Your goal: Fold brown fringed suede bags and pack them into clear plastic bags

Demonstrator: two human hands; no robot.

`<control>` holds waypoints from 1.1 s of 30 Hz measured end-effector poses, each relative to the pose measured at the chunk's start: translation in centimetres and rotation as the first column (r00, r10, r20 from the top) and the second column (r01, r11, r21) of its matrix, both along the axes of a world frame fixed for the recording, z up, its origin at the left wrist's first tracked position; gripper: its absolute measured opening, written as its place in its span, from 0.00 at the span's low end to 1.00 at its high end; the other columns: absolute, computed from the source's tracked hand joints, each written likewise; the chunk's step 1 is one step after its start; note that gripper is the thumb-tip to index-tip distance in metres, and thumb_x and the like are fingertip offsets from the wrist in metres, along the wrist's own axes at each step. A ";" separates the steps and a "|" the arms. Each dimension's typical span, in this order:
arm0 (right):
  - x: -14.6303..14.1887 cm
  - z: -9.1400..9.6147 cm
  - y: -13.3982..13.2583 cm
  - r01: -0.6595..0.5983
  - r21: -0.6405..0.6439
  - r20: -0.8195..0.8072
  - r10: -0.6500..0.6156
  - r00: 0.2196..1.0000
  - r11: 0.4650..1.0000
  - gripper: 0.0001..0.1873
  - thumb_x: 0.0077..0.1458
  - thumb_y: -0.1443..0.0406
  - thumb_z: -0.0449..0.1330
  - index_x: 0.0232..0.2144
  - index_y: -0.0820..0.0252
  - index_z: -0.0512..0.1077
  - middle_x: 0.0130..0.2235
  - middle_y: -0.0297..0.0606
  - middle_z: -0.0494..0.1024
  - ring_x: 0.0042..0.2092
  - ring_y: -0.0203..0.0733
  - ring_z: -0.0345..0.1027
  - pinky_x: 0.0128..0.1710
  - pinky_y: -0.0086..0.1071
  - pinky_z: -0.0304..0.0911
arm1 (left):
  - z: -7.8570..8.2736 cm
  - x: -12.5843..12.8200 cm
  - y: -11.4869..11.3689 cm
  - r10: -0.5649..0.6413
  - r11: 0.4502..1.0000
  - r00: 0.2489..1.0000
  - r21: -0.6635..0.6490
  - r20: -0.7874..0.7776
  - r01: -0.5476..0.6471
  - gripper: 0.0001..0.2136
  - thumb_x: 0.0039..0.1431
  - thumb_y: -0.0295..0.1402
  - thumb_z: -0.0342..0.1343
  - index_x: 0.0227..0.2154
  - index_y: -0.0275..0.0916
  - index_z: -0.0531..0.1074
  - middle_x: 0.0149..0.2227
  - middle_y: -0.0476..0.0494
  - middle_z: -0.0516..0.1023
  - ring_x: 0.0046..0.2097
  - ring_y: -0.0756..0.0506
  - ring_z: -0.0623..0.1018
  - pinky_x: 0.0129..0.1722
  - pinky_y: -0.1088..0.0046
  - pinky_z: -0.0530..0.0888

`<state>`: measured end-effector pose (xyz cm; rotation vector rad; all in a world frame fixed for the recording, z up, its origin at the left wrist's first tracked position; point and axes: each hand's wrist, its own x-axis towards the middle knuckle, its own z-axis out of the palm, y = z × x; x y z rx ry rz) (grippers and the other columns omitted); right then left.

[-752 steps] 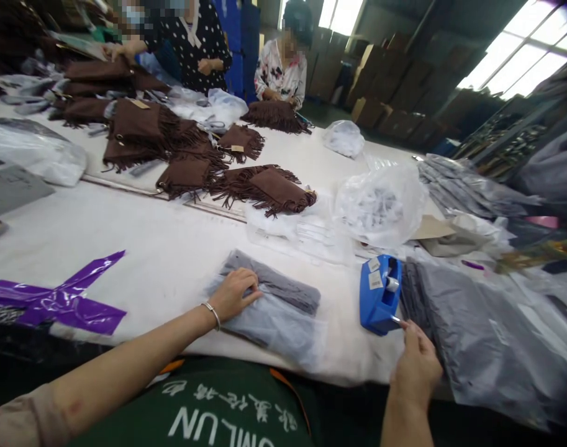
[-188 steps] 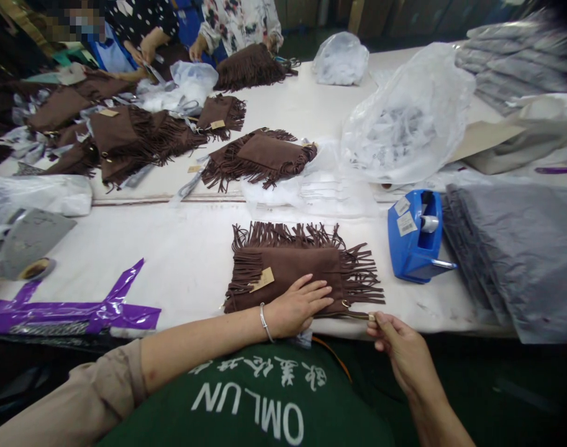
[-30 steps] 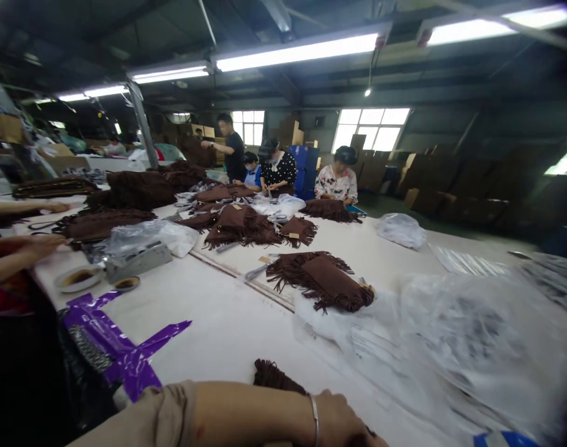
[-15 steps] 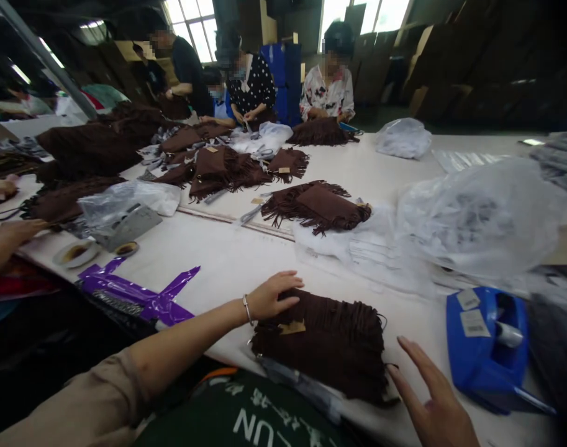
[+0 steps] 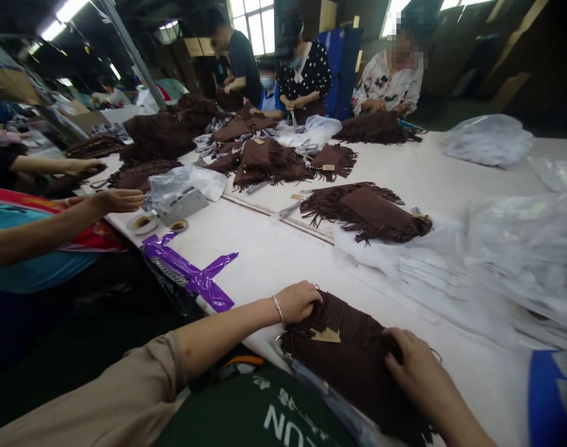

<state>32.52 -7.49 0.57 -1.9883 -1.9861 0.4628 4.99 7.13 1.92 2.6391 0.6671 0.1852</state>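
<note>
A dark brown fringed suede bag (image 5: 353,357) with a tan paper tag (image 5: 326,336) lies at the near edge of the white table (image 5: 283,254). My left hand (image 5: 298,301), with a thin bracelet on the wrist, is curled closed on the bag's upper left corner. Gripping the bag's right side, my right hand (image 5: 411,363) has its fingers bent down over the fringe. A clear plastic sleeve (image 5: 330,397) sticks out under the bag's near edge.
More brown fringed bags (image 5: 367,214) lie across the table, one on a stack of clear bags (image 5: 418,261). Purple tape strips (image 5: 190,270) sit left. A blue tape dispenser (image 5: 553,397) is at far right. A neighbour's arm (image 5: 54,226) reaches in from the left; people work at the far end.
My view has swung left. My left hand has closed on the bag's corner, and my right hand, open in the air half a second ago, now grips the bag's right side.
</note>
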 end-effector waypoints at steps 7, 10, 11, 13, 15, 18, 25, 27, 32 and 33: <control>-1.1 0.8 -3.8 -0.019 -0.022 -0.087 0.018 0.996 1.000 0.09 0.54 0.60 0.52 0.34 0.54 0.71 0.38 0.40 0.74 0.41 0.47 0.68 0.44 0.43 0.64 | 3.5 0.0 -1.7 -0.039 0.997 0.985 0.065 -0.170 0.051 0.11 0.52 0.26 0.51 0.38 0.40 0.72 0.37 0.42 0.74 0.43 0.42 0.69 0.43 0.62 0.65; -3.5 1.2 -6.9 -0.081 -0.100 -0.095 0.071 0.993 0.992 0.11 0.55 0.60 0.53 0.38 0.52 0.73 0.42 0.39 0.75 0.43 0.47 0.69 0.43 0.42 0.65 | 5.0 1.0 -2.6 -0.047 0.992 0.994 0.111 -0.095 0.058 0.11 0.56 0.28 0.49 0.42 0.40 0.70 0.39 0.41 0.74 0.47 0.41 0.67 0.47 0.60 0.62; -4.0 1.6 -7.8 -0.116 -0.121 -0.120 0.101 0.988 0.986 0.12 0.55 0.59 0.54 0.41 0.51 0.72 0.44 0.39 0.75 0.45 0.47 0.69 0.44 0.41 0.66 | 5.3 1.8 -2.8 -0.067 0.991 0.996 0.113 -0.055 0.073 0.11 0.58 0.30 0.49 0.44 0.40 0.69 0.40 0.41 0.73 0.48 0.41 0.67 0.48 0.61 0.61; -4.1 2.8 -9.0 -0.182 -0.140 -0.189 0.154 0.970 0.973 0.17 0.54 0.57 0.55 0.46 0.49 0.71 0.47 0.37 0.75 0.48 0.46 0.69 0.46 0.38 0.66 | 5.2 4.1 -3.0 -0.142 0.984 0.990 0.106 -0.001 0.141 0.14 0.59 0.35 0.50 0.47 0.40 0.67 0.44 0.41 0.73 0.50 0.41 0.66 0.49 0.62 0.62; -3.1 4.0 -9.3 -0.140 -0.106 -0.239 0.112 0.965 0.984 0.20 0.55 0.55 0.55 0.50 0.48 0.67 0.49 0.36 0.73 0.49 0.44 0.68 0.47 0.35 0.66 | 4.5 7.0 -3.1 -0.221 0.971 0.975 0.095 -0.004 0.221 0.20 0.58 0.42 0.53 0.50 0.39 0.64 0.45 0.39 0.72 0.50 0.40 0.66 0.48 0.62 0.64; -0.5 4.5 -8.1 0.130 0.021 -0.202 -0.123 0.972 0.991 0.25 0.55 0.54 0.54 0.55 0.49 0.62 0.53 0.38 0.70 0.52 0.47 0.65 0.50 0.40 0.64 | 3.1 11.2 -3.5 -0.274 0.954 0.956 0.093 -0.101 0.283 0.26 0.54 0.47 0.56 0.51 0.36 0.63 0.44 0.37 0.71 0.47 0.39 0.67 0.43 0.62 0.67; 0.6 0.1 -4.3 0.175 0.004 -0.122 -0.174 0.977 0.984 0.22 0.52 0.64 0.54 0.51 0.55 0.63 0.47 0.42 0.71 0.47 0.49 0.66 0.48 0.45 0.63 | 2.7 14.3 -5.6 -0.282 0.940 0.945 0.151 -0.165 0.307 0.06 0.57 0.33 0.52 0.35 0.36 0.69 0.39 0.39 0.73 0.42 0.41 0.70 0.40 0.63 0.66; -0.4 -0.3 -4.4 0.195 0.034 -0.175 -0.186 0.967 0.980 0.14 0.56 0.65 0.50 0.45 0.55 0.67 0.43 0.41 0.72 0.45 0.46 0.66 0.46 0.43 0.63 | 2.9 13.4 -6.3 -0.292 0.937 0.945 0.155 -0.145 0.313 0.05 0.57 0.32 0.51 0.34 0.36 0.68 0.37 0.40 0.73 0.41 0.41 0.70 0.39 0.63 0.65; -3.1 0.7 -7.1 0.131 0.106 -0.231 -0.104 0.967 0.986 0.11 0.59 0.64 0.48 0.40 0.54 0.69 0.43 0.41 0.72 0.45 0.46 0.66 0.46 0.43 0.63 | 3.5 10.1 -7.9 -0.399 0.901 0.911 0.139 -0.104 0.411 0.07 0.59 0.35 0.51 0.33 0.37 0.69 0.34 0.42 0.73 0.39 0.43 0.70 0.38 0.63 0.65; -3.4 0.9 -7.9 0.094 0.095 -0.239 -0.068 0.969 0.991 0.11 0.59 0.65 0.48 0.41 0.54 0.69 0.44 0.41 0.72 0.46 0.46 0.66 0.47 0.43 0.63 | 3.8 9.7 -7.9 -0.420 0.899 0.904 0.102 -0.076 0.426 0.08 0.60 0.36 0.50 0.34 0.37 0.70 0.34 0.43 0.73 0.38 0.44 0.70 0.38 0.65 0.66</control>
